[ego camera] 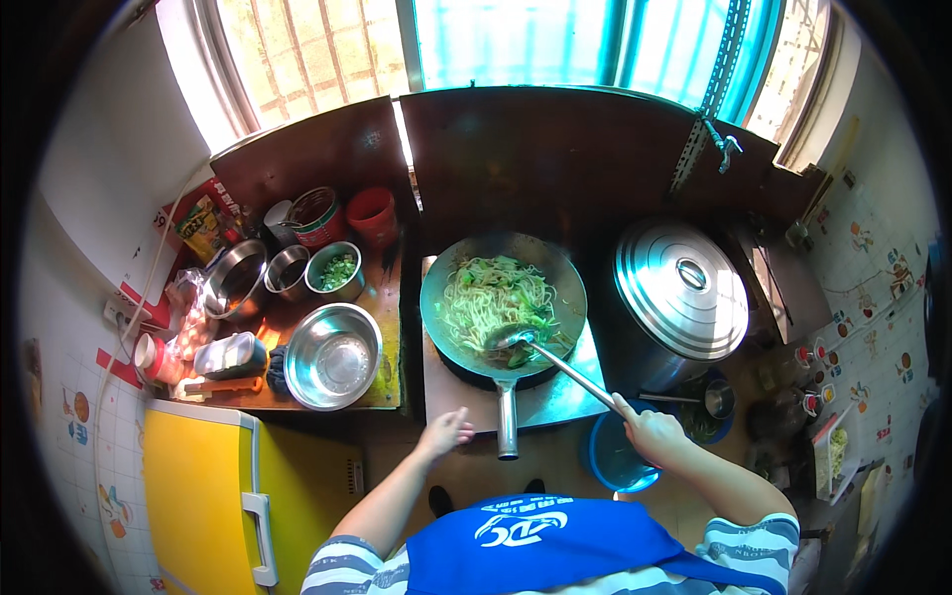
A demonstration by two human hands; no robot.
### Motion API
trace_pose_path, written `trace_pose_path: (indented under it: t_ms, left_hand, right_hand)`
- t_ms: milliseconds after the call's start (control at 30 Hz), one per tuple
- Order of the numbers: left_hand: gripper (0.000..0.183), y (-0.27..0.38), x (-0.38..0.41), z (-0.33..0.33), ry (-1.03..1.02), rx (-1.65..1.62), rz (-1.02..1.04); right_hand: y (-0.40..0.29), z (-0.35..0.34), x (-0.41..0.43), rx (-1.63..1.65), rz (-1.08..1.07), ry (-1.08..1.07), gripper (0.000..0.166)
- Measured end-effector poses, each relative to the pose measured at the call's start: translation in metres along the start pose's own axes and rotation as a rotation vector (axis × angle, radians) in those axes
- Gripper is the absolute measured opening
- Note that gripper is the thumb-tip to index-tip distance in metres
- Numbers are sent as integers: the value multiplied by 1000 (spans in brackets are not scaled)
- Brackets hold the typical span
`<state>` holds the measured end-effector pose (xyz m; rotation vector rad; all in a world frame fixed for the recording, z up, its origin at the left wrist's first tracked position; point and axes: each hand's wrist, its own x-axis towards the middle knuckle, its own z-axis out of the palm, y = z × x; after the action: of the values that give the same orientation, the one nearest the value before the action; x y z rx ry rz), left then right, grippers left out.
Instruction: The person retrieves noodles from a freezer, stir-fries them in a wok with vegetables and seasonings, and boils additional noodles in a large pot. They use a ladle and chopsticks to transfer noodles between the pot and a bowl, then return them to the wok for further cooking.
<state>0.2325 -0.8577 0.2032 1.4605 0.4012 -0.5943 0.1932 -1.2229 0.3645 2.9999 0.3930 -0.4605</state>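
My right hand (654, 433) grips the long metal handle of a ladle (569, 370), whose bowl rests in noodles with green vegetables (494, 301). They lie in a wok (435, 297) on the stove, its metal handle (507, 424) pointing towards me. Left of that handle, my left hand (445, 433) hovers with nothing in it, its fingers loosely bent and partly apart. The bowl of the ladle is tilted at the near side of the noodles.
A steel basin (333, 357) and a pot of chopped greens (335, 269) stand on the left counter. Right of the wok is a large lidded steel pot (680, 290). A blue bucket (621, 454) stands below, and a yellow refrigerator (201, 483) at left.
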Motion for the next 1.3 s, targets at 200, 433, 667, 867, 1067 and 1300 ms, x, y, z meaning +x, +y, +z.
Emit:
trace_pose_path:
  t_ms: [200, 433, 667, 867, 1067, 1300]
  left_hand:
    - [21, 11, 24, 98, -219, -178, -94]
    - [13, 39, -55, 56, -218, -52, -136]
    - [11, 50, -65, 65, -193, -50, -192]
    - [12, 9, -108, 50, -202, 151, -138]
    - [13, 41, -104, 42, -208, 49, -124]
    - [9, 37, -20, 73, -97, 28, -69]
  right_hand:
    - [19, 36, 27, 217, 67, 63, 52]
    - [33, 59, -37, 724, 117, 173, 53]
    - [25, 51, -15, 985, 186, 275, 52]
    - [36, 53, -22, 1004, 204, 281, 53]
    - [37, 56, -4, 1071, 199, 167, 53]
    - [-7, 39, 62, 1295, 340, -102, 45]
